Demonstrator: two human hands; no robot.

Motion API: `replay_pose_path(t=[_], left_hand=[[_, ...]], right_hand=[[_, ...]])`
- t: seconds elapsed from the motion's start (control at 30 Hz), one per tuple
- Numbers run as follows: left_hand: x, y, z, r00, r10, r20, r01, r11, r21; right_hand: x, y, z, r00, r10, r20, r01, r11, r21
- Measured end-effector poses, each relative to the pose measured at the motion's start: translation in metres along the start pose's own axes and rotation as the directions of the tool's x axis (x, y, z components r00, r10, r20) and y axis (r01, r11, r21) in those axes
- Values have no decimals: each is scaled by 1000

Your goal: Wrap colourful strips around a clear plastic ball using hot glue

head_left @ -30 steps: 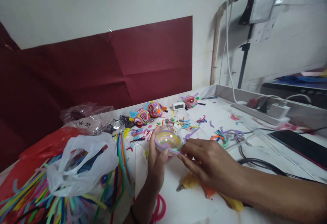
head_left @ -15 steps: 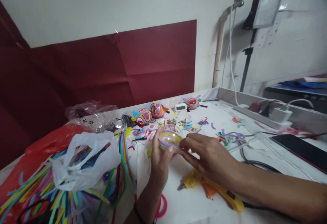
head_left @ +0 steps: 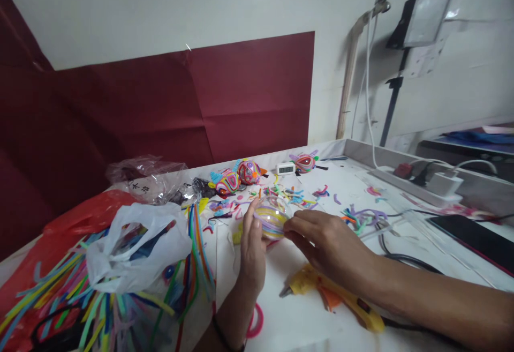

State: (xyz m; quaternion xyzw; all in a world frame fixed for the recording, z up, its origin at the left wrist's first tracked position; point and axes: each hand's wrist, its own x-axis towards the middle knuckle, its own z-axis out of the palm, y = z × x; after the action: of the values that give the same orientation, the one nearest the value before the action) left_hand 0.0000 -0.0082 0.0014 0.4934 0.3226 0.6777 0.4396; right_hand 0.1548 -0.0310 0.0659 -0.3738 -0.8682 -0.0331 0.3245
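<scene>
A clear plastic ball with yellow and purple pipe cleaner bands round it is held between my two hands. My left hand cups its left side, fingers upright against the surface. On the right side, my right hand pinches at the ball's edge, where a purple strip ends; its fingertips partly cover what they grip. A yellow glue gun lies on the table below my right forearm, its nozzle pointing left.
At left, a white plastic bag and a red bag lie among colourful pipe cleaners. Several decorated fish and a small digital timer stand at the back. A phone and power strip lie right.
The ball has turned in my hands, so its banded side faces me more. My left thumb has lifted from the front rim to lie along the fingers. The view has shifted slightly.
</scene>
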Motion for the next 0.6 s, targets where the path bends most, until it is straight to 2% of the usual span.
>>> replay_pose_path(t=[0.17, 0.43, 0.6], left_hand=[[1, 0, -1, 997, -74, 12, 75, 995, -66], [2, 0, -2, 997, -68, -20, 68, 997, -25], [2, 0, -3, 993, -114, -30, 113, 993, -27]], right_hand=[[0, 0, 1, 1000, 5, 8, -5, 1000, -9], [1, 0, -1, 997, 48, 53, -48, 999, 8], [1, 1, -3, 996, 72, 58, -74, 997, 36]])
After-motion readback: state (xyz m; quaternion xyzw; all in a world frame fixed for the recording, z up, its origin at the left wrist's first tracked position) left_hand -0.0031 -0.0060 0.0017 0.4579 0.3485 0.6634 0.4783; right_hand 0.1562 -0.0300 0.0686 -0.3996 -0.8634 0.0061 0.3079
